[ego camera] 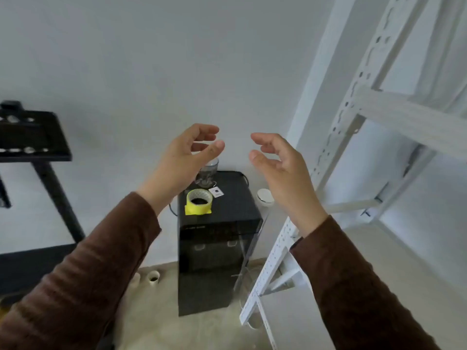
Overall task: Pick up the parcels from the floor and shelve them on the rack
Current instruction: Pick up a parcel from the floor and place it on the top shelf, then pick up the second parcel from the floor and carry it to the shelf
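Note:
My left hand (184, 160) and my right hand (280, 168) are raised side by side in front of me, palms facing each other, fingers curled and apart, holding nothing. Both arms wear brown sleeves. The white metal rack (341, 137) stands at the right, its perforated upright slanting down to the floor and a pale shelf board (414, 122) crossing at the upper right. No parcel is in view.
Below my hands, against the white wall, stands a black cabinet-like appliance (217, 243) carrying a yellow tape roll (199, 201), a glass (208, 171) and a small card. A black table (32, 137) is at the left. A small white cup (153, 277) sits on the beige floor.

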`<state>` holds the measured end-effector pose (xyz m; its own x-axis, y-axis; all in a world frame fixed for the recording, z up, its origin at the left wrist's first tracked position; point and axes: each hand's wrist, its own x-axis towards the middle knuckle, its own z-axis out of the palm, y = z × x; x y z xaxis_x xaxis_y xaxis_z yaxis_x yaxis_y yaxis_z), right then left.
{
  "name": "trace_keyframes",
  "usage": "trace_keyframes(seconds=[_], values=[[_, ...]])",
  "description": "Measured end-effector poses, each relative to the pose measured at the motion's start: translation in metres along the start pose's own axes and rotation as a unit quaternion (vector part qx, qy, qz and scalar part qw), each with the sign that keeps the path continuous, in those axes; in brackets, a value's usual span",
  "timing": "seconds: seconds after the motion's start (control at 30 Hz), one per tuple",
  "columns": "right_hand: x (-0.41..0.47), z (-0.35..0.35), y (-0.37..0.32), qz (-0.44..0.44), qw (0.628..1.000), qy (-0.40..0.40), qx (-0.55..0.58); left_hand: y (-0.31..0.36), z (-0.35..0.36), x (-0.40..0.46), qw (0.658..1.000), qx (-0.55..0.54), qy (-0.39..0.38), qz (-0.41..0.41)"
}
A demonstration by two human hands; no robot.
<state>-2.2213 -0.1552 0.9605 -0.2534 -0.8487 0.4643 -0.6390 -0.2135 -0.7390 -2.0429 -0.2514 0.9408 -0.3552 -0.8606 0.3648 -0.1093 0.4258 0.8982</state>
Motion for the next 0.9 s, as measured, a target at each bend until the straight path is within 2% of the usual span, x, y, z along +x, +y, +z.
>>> trace_keyframes(seconds=[0.17, 0.33, 0.67, 0.9], values=[[-0.049, 0.104, -0.007, 0.013, 0.981, -0.168, 0.096, -0.039, -0.076, -0.117, 0.985, 0.053, 0.107, -0.122], [-0.11, 0.202, -0.049, -0.004, 0.945, -0.294, 0.141, -0.054, -0.15, -0.236, 0.949, 0.064, 0.225, -0.209], [-0.237, 0.401, -0.181, -0.019, 0.832, -0.516, 0.203, -0.075, -0.309, -0.45, 0.844, 0.056, 0.437, -0.307], [-0.343, 0.546, -0.3, -0.038, 0.764, -0.611, 0.201, -0.098, -0.433, -0.595, 0.76, 0.036, 0.547, -0.349]])
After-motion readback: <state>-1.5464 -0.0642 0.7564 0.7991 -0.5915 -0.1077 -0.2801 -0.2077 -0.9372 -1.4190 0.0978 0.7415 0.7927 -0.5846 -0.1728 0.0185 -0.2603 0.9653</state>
